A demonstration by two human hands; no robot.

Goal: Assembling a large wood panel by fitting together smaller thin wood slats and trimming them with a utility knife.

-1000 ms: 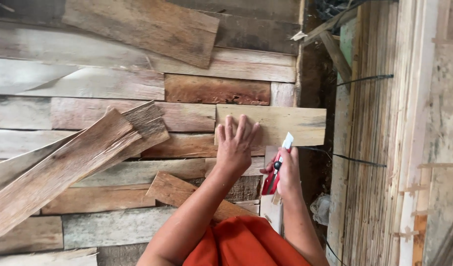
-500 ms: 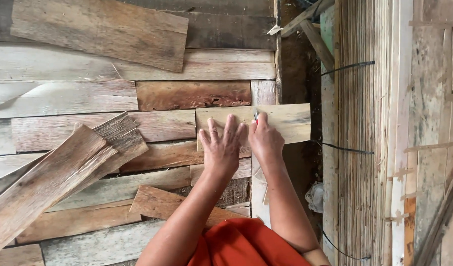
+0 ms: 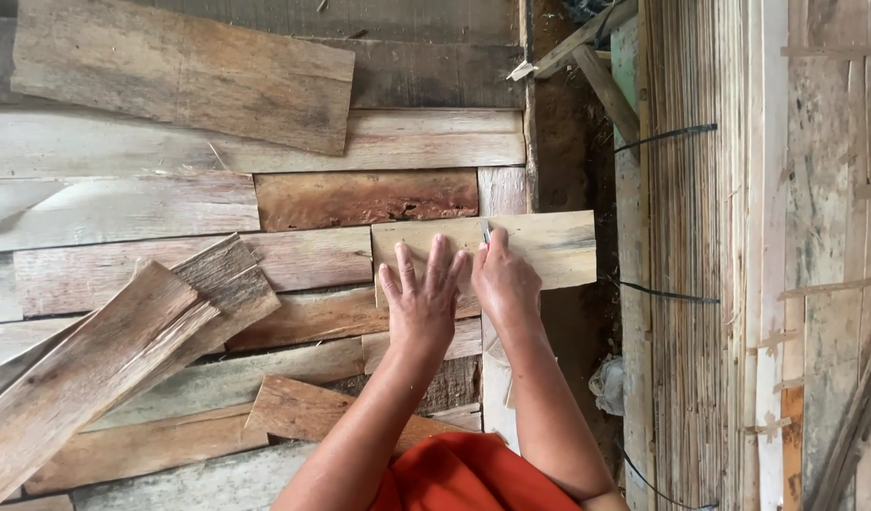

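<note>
2 hands (image 3: 464, 289) on pale plank (image 3: 559, 248), weathered boards (image 3: 170, 208) around, bamboo wall (image 3: 691, 284) right

Weathered wooden planks (image 3: 170, 199) overlap beside bundled bamboo slats (image 3: 691, 237) in daylight

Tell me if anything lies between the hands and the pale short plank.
Nothing visible does. The left hand lies flat on the pale plank, and the right hand rests on it too, pressing a small tool against the wood.
</note>
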